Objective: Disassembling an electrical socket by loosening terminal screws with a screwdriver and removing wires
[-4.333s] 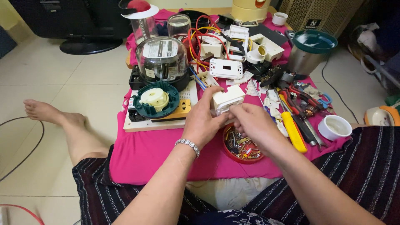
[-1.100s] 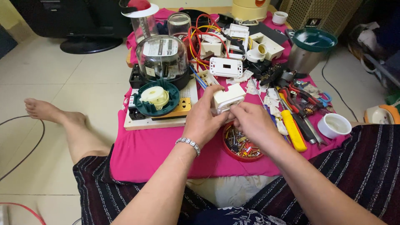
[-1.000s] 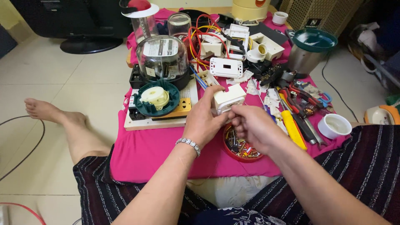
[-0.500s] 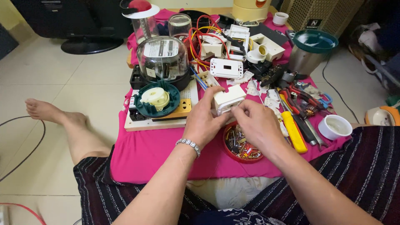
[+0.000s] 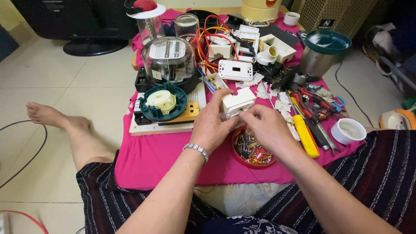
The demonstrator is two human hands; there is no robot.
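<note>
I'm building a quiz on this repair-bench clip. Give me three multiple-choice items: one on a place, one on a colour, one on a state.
1. Where does the round dish of small parts lie?
A. On the floor tiles
B. On the pink cloth, under the hands
C. On the wooden board

2. What colour is the handle of the screwdriver beside the right hand?
A. Yellow
B. Blue
C. Black

3. How is the white switch box kept?
A. Lying alone on the cloth
B. Sitting in the white cup
C. Held in the left hand, right fingers at it

Answers: 1 B, the pink cloth shows around it; 2 A, the handle is yellow; 3 C, both hands meet on it.
</note>
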